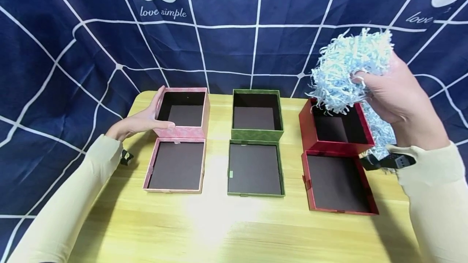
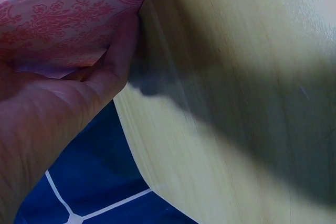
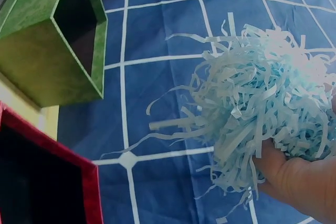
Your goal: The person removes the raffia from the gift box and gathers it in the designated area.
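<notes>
My right hand [image 1: 398, 92] holds a big clump of pale blue shredded paper [image 1: 341, 68] above the red box [image 1: 316, 133], thumb pressed into the strands. The right wrist view shows the same shredded paper [image 3: 262, 103] with loose strips hanging out to the left. At the left, my left hand [image 1: 140, 121] grips the near left corner of the pink box [image 1: 183, 132], thumb on its front and fingers along its left side. Up close, the left wrist view shows the pink floral wall [image 2: 63, 19] against the hand [image 2: 58, 114]. The dark insides of both boxes show.
Between them stands a green box [image 1: 257, 134]. In front of the boxes lie a pink lid [image 1: 175, 165], a green lid [image 1: 254, 169] and a red lid [image 1: 338, 184], inner sides up. More blue shredded paper [image 1: 380, 129] lies right of the red box. A blue checked cloth [image 1: 226, 48] hangs behind the wooden table [image 1: 219, 226].
</notes>
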A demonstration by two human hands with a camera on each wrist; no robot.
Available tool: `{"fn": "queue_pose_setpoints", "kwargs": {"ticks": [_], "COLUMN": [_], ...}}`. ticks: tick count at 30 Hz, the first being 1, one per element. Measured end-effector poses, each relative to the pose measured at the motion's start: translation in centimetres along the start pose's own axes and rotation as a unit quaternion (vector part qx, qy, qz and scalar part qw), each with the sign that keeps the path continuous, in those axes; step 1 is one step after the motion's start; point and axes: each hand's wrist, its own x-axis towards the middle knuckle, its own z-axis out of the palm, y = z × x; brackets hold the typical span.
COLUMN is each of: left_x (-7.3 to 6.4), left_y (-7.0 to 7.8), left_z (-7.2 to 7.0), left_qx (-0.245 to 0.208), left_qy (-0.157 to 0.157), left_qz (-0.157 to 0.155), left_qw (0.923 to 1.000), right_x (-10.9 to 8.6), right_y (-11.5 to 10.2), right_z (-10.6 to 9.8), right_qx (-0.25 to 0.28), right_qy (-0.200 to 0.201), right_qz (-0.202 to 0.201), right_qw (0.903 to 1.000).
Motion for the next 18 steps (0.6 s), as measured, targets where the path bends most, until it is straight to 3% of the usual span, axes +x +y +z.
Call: {"fn": "queue_pose_setpoints", "kwargs": {"ticks": [4, 11, 16, 18], "left_x": [0.1, -0.5, -0.8, -0.9], "left_y": [-0.1, -0.2, -0.1, -0.2], "left_z": [0.1, 0.3, 0.2, 0.2], "left_qx": [0.003, 0.017, 0.013, 0.012], "left_qy": [-0.001, 0.002, 0.007, 0.006], "left_qz": [0.002, -0.015, -0.014, -0.01], "left_qw": [1.0, 0.9997, 0.9998, 0.9999], "right_x": [-0.9, -3.0, -4.3, -5.1], "right_y": [-0.1, -1.3, -1.6, -1.6], "right_z": [-1.2, -3.0, -5.0, -6.0], "right_qx": [0.016, -0.042, -0.009, -0.014], "right_qy": [0.006, 0.063, 0.079, 0.094], "right_qz": [-0.007, -0.022, -0.043, -0.028], "right_qw": [0.9998, 0.9969, 0.996, 0.9951]}}
